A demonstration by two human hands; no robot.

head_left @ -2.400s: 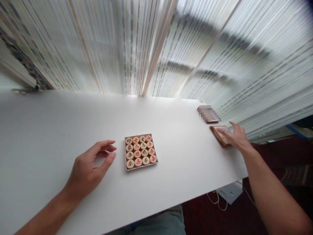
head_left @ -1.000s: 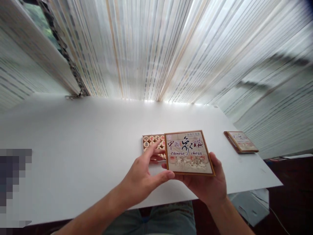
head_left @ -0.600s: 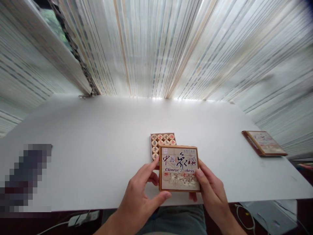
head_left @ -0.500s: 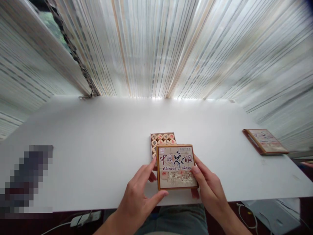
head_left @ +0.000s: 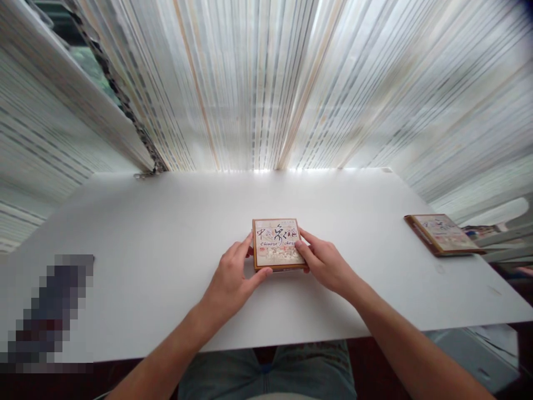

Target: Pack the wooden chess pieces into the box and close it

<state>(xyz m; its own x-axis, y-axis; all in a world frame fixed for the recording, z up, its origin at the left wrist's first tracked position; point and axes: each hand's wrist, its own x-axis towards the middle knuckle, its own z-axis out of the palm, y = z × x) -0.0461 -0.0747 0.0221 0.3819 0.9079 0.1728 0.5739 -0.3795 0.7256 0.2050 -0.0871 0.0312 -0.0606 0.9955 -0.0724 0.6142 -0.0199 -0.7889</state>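
A square Chinese chess box lid [head_left: 276, 243], tan with a brown border and printed lettering, sits over the box of wooden pieces at the middle of the white table [head_left: 166, 233]. The pieces are hidden under it. My left hand [head_left: 231, 280] grips the lid's left edge, thumb at the near corner. My right hand [head_left: 327, 265] holds its right edge with fingers curled against the side.
A second brown-bordered chess box [head_left: 442, 234] lies near the table's right edge. Striped curtains [head_left: 266, 83] hang behind the table. A blurred dark patch [head_left: 50, 311] covers the near left corner. A cable and pale object lie on the floor at lower right.
My right hand fetched the lid from the right, both hands carried it over the open box and lowered it. The wooden pieces are now covered.
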